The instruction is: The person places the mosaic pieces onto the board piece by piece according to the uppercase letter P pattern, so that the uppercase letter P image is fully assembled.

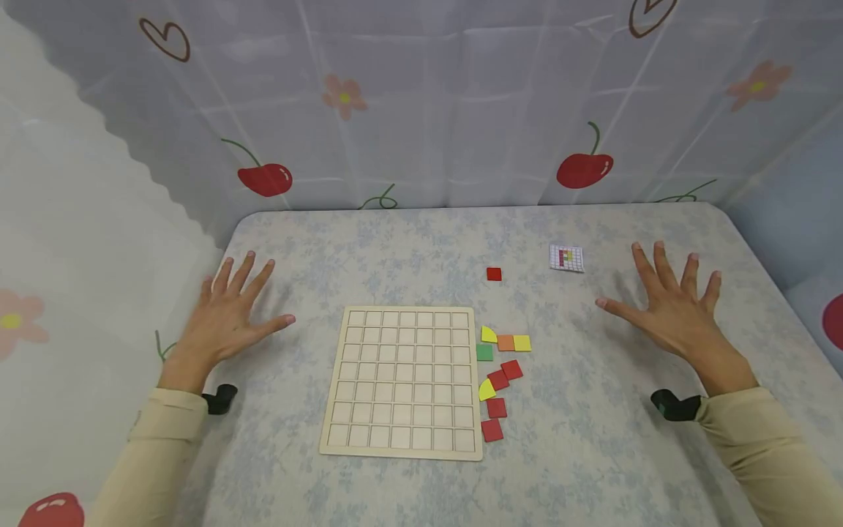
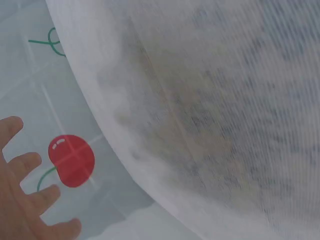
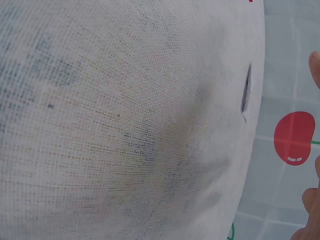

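My left hand point(image 1: 227, 318) sits at ten o'clock from the board point(image 1: 401, 373) and my right hand point(image 1: 678, 315) between two and three, well apart, fingers spread, neither holding anything; whether they touch the table point(image 1: 263, 472) I cannot tell. To do this well, I think I should hold both hands level and quiet, sleeves point(image 1: 167, 419) clear of the loose tiles point(image 1: 498, 380), since such thin pieces would likely slide at a brush. Any tile would best be pinched by its edges.

The board lies flat ahead of me at twelve o'clock: pale wood, ruled seven squares by seven. At its three o'clock side lie a green tile point(image 1: 484, 353), an orange tile point(image 1: 505, 343), a yellow square point(image 1: 522, 343), two yellow rounded pieces point(image 1: 488, 335) and four red tiles point(image 1: 497, 408). A lone red tile point(image 1: 494, 274) sits between one and two o'clock, a small printed card point(image 1: 566, 258) at two.
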`<control>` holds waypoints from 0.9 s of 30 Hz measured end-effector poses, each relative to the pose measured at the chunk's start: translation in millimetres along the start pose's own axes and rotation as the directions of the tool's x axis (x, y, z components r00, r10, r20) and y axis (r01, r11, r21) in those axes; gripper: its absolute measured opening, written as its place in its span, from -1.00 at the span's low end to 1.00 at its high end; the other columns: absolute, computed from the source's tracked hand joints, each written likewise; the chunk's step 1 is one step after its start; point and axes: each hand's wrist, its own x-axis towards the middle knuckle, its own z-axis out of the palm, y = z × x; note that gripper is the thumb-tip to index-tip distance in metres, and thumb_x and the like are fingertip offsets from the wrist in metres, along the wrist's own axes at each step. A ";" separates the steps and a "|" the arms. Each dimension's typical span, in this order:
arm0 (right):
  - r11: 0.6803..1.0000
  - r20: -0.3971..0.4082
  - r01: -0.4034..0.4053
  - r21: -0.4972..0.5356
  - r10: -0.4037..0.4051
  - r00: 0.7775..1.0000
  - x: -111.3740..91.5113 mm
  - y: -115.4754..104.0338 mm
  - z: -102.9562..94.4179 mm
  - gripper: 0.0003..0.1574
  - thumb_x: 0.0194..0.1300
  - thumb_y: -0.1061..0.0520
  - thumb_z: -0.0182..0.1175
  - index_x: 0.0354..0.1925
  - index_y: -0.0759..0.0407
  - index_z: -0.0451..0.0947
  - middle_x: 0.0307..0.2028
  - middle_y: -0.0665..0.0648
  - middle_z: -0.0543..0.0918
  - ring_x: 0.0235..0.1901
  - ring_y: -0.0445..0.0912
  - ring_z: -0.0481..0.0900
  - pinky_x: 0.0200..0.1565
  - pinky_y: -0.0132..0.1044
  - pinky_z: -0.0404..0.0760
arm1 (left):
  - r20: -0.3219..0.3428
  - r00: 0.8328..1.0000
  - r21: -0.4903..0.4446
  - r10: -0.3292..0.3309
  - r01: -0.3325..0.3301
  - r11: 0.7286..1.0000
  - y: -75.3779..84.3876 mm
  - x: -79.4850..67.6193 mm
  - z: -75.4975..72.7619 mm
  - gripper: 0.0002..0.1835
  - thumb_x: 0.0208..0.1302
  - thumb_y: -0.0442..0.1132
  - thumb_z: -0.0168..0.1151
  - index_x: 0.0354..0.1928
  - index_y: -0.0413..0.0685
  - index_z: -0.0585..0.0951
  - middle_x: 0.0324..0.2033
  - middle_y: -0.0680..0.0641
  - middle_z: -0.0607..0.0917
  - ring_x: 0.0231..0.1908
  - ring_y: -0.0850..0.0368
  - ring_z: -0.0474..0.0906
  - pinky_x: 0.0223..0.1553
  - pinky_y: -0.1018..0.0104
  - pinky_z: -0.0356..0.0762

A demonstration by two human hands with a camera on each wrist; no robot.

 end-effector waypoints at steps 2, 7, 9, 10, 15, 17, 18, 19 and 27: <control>1.000 0.006 0.001 0.000 -0.001 1.000 -0.8 0.8 0.2 0.38 0.23 -0.54 0.06 0.55 -0.05 -0.56 0.48 0.21 -0.60 0.32 0.32 -0.84 0.13 0.34 -0.86 | 0.037 0.999 -0.050 0.006 -0.004 0.999 5.0 1.0 2.0 0.09 0.20 0.45 0.12 0.59 0.22 -0.17 0.56 -0.02 -0.29 0.51 -0.23 -0.37 0.37 -0.38 -0.26; 1.000 0.011 -0.005 0.004 0.005 1.000 -1.9 1.6 1.5 0.41 0.22 -0.54 0.07 0.55 0.00 -0.56 0.48 0.24 -0.59 0.32 0.33 -0.83 0.13 0.35 -0.86 | 0.134 0.988 -0.242 0.077 -0.043 0.969 30.1 1.5 18.5 0.17 0.10 0.41 0.28 0.59 0.21 -0.11 0.56 0.05 -0.20 0.51 -0.15 -0.17 0.32 -0.33 0.09; 1.000 0.008 -0.005 0.007 0.005 1.000 -1.6 1.5 2.6 0.42 0.21 -0.55 0.07 0.55 0.00 -0.56 0.49 0.24 -0.58 0.33 0.32 -0.82 0.14 0.34 -0.85 | 0.165 0.978 -0.308 0.126 -0.070 0.949 42.0 -0.1 25.1 0.17 0.06 0.37 0.36 0.58 0.15 -0.02 0.56 0.05 -0.11 0.50 -0.13 -0.09 0.26 -0.32 0.21; 1.000 0.006 -0.004 0.008 0.004 1.000 -1.4 1.4 3.0 0.42 0.21 -0.55 0.08 0.55 -0.01 -0.56 0.49 0.23 -0.58 0.33 0.31 -0.82 0.14 0.34 -0.85 | 0.182 0.972 -0.333 0.152 -0.084 0.939 47.4 -1.0 27.4 0.17 0.04 0.34 0.40 0.58 0.11 0.02 0.55 0.05 -0.08 0.50 -0.13 -0.06 0.26 -0.30 0.24; 1.000 0.004 -0.007 0.010 0.007 1.000 -1.5 0.5 4.2 0.43 0.20 -0.56 0.08 0.55 0.00 -0.56 0.50 0.25 -0.55 0.35 0.28 -0.81 0.16 0.34 -0.84 | 0.227 0.942 -0.392 0.247 -0.144 0.909 64.1 -3.5 34.3 0.15 -0.01 0.16 0.53 0.54 -0.02 0.12 0.54 0.01 0.03 0.49 -0.11 -0.01 0.32 -0.20 0.21; 1.000 0.008 -0.008 0.011 0.008 1.000 -1.6 0.8 4.5 0.43 0.20 -0.56 0.07 0.55 0.02 -0.56 0.49 0.28 -0.55 0.35 0.30 -0.81 0.16 0.34 -0.84 | 0.237 0.934 -0.394 0.266 -0.157 0.906 67.3 -4.0 35.5 0.15 -0.02 0.13 0.55 0.54 -0.03 0.13 0.53 0.00 0.06 0.48 -0.10 0.00 0.33 -0.19 0.20; 1.000 0.010 -0.008 0.011 0.008 1.000 -1.5 1.0 4.7 0.44 0.20 -0.56 0.07 0.55 0.03 -0.56 0.49 0.29 -0.55 0.35 0.30 -0.81 0.16 0.34 -0.84 | 0.240 0.932 -0.390 0.272 -0.164 0.906 68.2 -4.3 35.9 0.14 -0.02 0.13 0.55 0.54 -0.03 0.14 0.53 0.00 0.07 0.48 -0.10 0.01 0.32 -0.19 0.21; 1.000 0.012 -0.008 0.012 0.008 1.000 -1.5 1.1 4.8 0.44 0.20 -0.56 0.08 0.55 0.03 -0.56 0.49 0.29 -0.56 0.34 0.30 -0.81 0.16 0.34 -0.84 | 0.243 0.930 -0.386 0.277 -0.169 0.907 68.9 -4.6 36.2 0.14 -0.02 0.13 0.55 0.54 -0.03 0.14 0.53 -0.01 0.07 0.48 -0.10 0.02 0.32 -0.21 0.20; 1.000 0.020 -0.002 0.007 0.002 1.000 -0.6 1.0 6.9 0.46 0.20 -0.54 0.10 0.54 0.09 -0.56 0.46 0.28 -0.61 0.34 0.34 -0.79 0.18 0.38 -0.79 | 0.276 0.921 -0.318 0.274 -0.181 0.931 73.6 -3.1 33.3 0.11 -0.02 0.16 0.52 0.50 -0.11 0.19 0.52 -0.06 0.09 0.47 -0.12 0.04 0.27 -0.20 0.29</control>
